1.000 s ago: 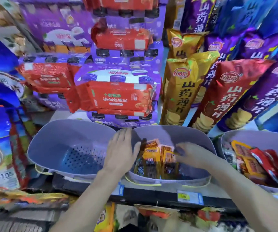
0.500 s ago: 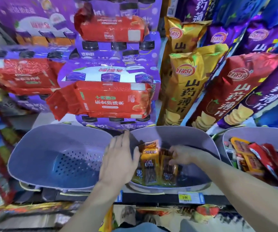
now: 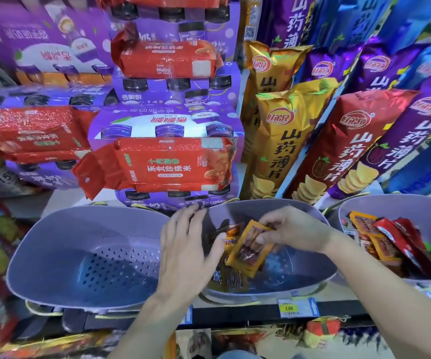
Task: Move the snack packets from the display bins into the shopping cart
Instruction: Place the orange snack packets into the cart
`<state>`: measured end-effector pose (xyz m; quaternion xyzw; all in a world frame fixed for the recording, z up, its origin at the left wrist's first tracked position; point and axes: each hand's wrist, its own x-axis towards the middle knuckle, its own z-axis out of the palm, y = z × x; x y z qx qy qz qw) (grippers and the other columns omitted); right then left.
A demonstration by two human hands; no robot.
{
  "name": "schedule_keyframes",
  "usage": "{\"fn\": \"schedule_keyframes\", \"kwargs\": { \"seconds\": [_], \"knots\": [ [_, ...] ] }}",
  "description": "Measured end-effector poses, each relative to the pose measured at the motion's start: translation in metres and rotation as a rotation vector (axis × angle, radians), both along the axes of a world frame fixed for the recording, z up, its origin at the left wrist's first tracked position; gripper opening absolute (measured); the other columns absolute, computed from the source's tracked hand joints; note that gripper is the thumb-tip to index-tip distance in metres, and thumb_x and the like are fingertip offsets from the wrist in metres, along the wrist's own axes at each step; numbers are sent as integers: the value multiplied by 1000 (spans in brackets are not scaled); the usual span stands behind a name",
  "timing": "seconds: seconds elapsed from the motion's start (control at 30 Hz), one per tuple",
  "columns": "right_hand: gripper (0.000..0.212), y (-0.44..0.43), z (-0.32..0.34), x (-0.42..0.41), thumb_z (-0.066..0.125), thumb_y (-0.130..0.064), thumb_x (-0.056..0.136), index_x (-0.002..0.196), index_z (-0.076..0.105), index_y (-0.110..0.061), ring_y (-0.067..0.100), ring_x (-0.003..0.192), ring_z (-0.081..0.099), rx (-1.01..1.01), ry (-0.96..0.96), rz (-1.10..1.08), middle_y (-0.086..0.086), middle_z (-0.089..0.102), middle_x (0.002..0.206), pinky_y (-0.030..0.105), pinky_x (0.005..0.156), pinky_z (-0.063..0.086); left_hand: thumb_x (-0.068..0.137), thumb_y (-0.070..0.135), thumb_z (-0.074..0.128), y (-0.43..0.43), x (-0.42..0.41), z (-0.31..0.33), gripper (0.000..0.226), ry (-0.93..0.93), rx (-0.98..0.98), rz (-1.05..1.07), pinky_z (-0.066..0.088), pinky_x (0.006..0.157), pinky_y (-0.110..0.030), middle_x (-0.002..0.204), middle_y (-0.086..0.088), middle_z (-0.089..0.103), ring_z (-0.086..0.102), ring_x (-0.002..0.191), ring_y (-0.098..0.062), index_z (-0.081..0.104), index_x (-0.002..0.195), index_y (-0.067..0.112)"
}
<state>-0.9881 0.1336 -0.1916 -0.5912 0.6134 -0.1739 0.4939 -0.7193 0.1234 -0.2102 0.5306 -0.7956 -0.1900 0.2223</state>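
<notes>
Three lilac display bins sit on the shelf edge. The middle bin (image 3: 313, 221) holds a few small orange snack packets (image 3: 231, 277). My right hand (image 3: 292, 228) pinches one orange snack packet (image 3: 249, 251) by its top edge and holds it tilted above the others. My left hand (image 3: 187, 247) rests flat over the middle bin's left rim, fingers spread, thumb touching packets. The left bin (image 3: 79, 255) has nothing in it. The right bin (image 3: 346, 211) holds red and orange packets (image 3: 393, 242). No shopping cart is in view.
Behind the bins stand red rice packs (image 3: 167, 164) on purple drink cartons (image 3: 165, 123), with tall yellow, red and purple chip bags (image 3: 281, 141) to the right. A yellow price tag (image 3: 291, 308) is on the shelf edge. More goods hang below.
My right hand closed on one orange packet and lifted it out of the pile. The left hand stayed on the rim. The camera moved closer and slightly down.
</notes>
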Motion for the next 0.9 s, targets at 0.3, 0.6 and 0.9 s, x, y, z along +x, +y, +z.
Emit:
{"fn": "schedule_keyframes", "kwargs": {
  "seconds": [0.3,0.6,0.9],
  "knots": [
    [19,-11,15,27,75,-18,95,110,70,-8,21,75,71,37,-470,-190,7,77,86,27,61,52,101,51,61,3,-7,15,25,314,341,31,54,64,-36,80,8,74,67,70,-12,68,99,26],
    [51,-24,-73,34,78,-41,90,129,63,-12,28,104,70,520,-100,-263,10,72,110,39,92,58,105,44,60,2,4,4,11,691,403,325,58,86,-64,95,-8,78,75,89,-38,62,106,33],
    [36,-22,-93,59,83,-25,87,119,73,-12,24,109,70,349,94,-113,6,75,118,42,99,57,105,44,61,0,4,1,6,701,385,381,60,83,-61,92,4,78,75,83,-22,65,102,44]
  ]
}}
